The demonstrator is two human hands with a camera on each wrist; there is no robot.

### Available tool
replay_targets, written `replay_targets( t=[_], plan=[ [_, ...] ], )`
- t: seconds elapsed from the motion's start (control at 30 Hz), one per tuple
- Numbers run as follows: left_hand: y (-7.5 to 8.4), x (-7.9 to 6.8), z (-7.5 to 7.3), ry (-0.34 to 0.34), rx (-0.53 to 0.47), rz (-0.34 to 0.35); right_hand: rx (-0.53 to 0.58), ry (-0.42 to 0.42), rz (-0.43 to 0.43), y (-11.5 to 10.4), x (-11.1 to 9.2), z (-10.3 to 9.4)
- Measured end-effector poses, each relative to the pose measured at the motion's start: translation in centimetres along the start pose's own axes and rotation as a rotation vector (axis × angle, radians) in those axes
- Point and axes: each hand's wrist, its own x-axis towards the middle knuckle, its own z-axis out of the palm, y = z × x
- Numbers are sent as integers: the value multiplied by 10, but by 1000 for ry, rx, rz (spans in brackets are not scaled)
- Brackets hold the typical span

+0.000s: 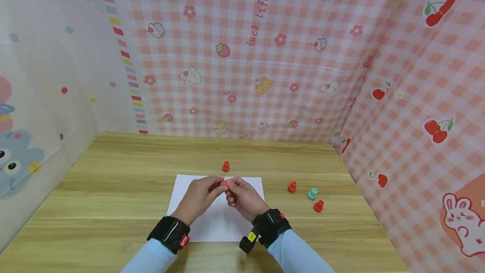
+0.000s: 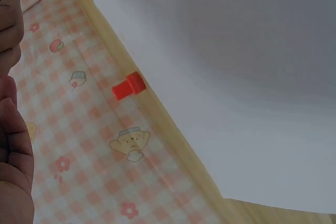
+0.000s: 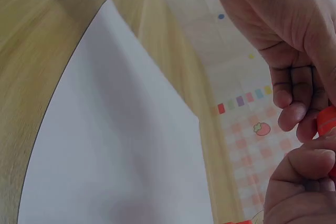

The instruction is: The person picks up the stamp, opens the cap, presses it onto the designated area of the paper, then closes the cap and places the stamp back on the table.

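Observation:
Both hands meet above a white sheet of paper (image 1: 217,224). Between them is a small red toy stamp (image 1: 225,183), mostly covered by fingers. My left hand (image 1: 198,196) pinches it from the left with thumb and fingers. From the right, my right hand (image 1: 244,199) grips it with thumb and forefinger, the other fingers curled in below. In the right wrist view, part of the red stamp (image 3: 326,120) shows between the two hands. Another red stamp (image 1: 226,166) stands upright just beyond the paper's far edge.
To the right on the wooden table (image 1: 113,205) stand a red stamp (image 1: 292,187), a teal stamp (image 1: 312,194) and another red stamp (image 1: 318,206). Patterned cloth (image 1: 242,96) hangs along the table's back and both sides. Black bands circle both wrists.

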Motion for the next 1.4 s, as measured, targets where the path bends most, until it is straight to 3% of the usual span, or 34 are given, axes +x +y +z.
replay_targets(
  t=[0.2, 0.47, 0.7, 0.93, 1.2, 1.4],
  plan=[
    [-1, -1, 5, -43, 44, -23, -69, 16, -3, 2, 1, -5],
    [-5, -2, 5, -50, 111, -14, -149, 35, 14, 4, 5, -4],
    [-6, -3, 2, -56, 114, -21, -150, 30, 12, 5, 8, -3],
    [-11, -4, 5, -123, 158, -58, -229, 59, 36, 6, 10, -9],
    [-8, -8, -1, -165, 294, -47, -484, 181, -34, 1, 21, -22],
    [-5, -9, -6, -234, 449, -33, -847, 284, -43, -14, 34, -37]
  ],
)
